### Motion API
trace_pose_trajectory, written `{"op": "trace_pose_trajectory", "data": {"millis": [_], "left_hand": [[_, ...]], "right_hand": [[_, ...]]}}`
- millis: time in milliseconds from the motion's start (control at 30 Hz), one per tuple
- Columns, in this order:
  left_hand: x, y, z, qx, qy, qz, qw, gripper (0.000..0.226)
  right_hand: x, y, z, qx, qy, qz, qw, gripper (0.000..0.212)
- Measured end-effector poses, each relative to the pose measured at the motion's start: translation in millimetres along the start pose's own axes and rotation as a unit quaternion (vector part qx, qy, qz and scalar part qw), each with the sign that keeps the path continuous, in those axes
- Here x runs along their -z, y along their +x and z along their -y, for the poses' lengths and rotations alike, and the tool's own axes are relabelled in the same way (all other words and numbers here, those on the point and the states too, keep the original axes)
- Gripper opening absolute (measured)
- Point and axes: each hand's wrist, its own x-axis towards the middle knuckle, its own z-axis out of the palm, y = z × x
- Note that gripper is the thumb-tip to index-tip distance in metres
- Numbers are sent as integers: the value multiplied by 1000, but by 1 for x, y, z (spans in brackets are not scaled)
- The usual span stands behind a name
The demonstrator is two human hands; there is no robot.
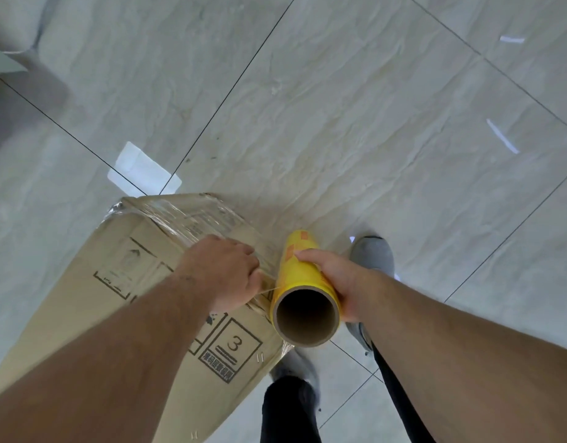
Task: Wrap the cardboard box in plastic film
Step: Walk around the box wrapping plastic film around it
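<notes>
A tall brown cardboard box (116, 282) stands on the tiled floor at the lower left, printed with black symbols and a "3". Clear plastic film (192, 219) covers its upper part, wrinkled and shiny. My left hand (224, 270) rests on the box's right edge and pinches the stretched film there. Just to the right, my right hand (336, 282) grips a yellow film roll (303, 295) with a brown cardboard core, its open end facing me. A thin strip of film runs taut from the roll to my left hand.
Pale marbled floor tiles (339, 123) with dark grout lines spread all around. A white paper label (141, 169) lies on the floor beyond the box. Two white scraps (502, 135) lie at the far right. My grey shoes (371, 254) and dark trousers show below the roll.
</notes>
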Motion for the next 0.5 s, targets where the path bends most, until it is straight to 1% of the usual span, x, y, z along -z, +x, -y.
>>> {"op": "trace_pose_trajectory", "data": {"millis": [100, 133, 233, 367, 400, 500], "left_hand": [[2, -2, -2, 24, -15, 7, 1000, 55], [4, -3, -3, 30, -11, 7, 999, 53], [10, -5, -6, 32, -17, 18, 999, 51], [10, -7, -10, 19, -33, 6, 999, 54], [10, -8, -12, 14, -34, 7, 999, 52], [11, -12, -15, -1, -24, 22, 999, 43]], "right_hand": [[-3, -2, 0, 5, 4, 13, 1000, 68], [-3, -2, 1, 2, -8, 14, 1000, 69], [0, -9, 5, 12, -55, -7, 998, 66], [14, -17, 8, 7, -106, -13, 994, 63], [18, -16, 5, 9, -143, -21, 989, 68], [14, -9, -5, 47, -262, -53, 963, 109]]}}
